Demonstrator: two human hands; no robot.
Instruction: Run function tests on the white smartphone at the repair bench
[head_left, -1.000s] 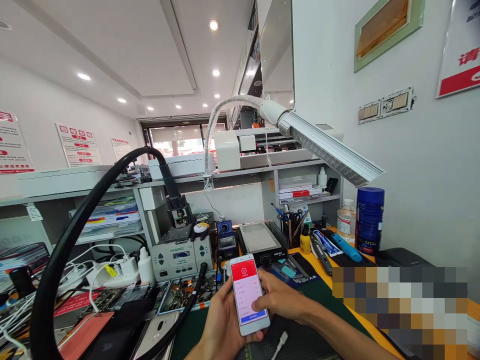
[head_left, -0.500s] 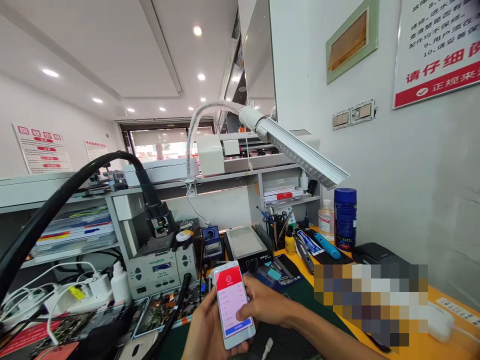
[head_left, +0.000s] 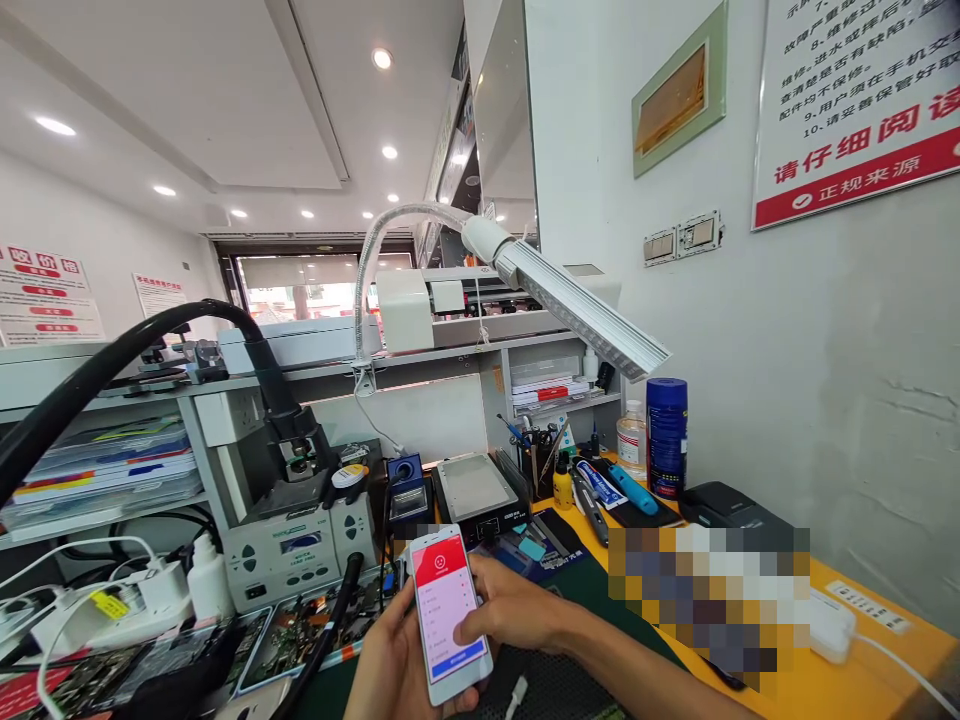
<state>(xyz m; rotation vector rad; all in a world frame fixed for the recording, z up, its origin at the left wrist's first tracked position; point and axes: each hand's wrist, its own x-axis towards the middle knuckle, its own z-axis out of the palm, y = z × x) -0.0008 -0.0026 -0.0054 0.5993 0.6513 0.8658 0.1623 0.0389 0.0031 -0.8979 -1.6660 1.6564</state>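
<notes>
A white smartphone stands tilted toward me at the bottom middle, its lit screen showing a red header, a pale list and a blue bar. My left hand is closed around its left side and lower edge. From the right, my right hand grips the phone's other side, fingers partly hidden behind it. Its thumb lies over the lower screen; whether it presses cannot be told. Beneath the hands is a dark mat with a white cable plug on it.
To the left are a grey soldering station, a tray of circuit boards and a power strip. A lamp hangs above. A blue can and a utility knife occupy the right side, near a blurred patch.
My view has turned slightly right, so the surroundings sit further left. Both hands keep hold of the phone, with the right thumb still over the lower screen.
</notes>
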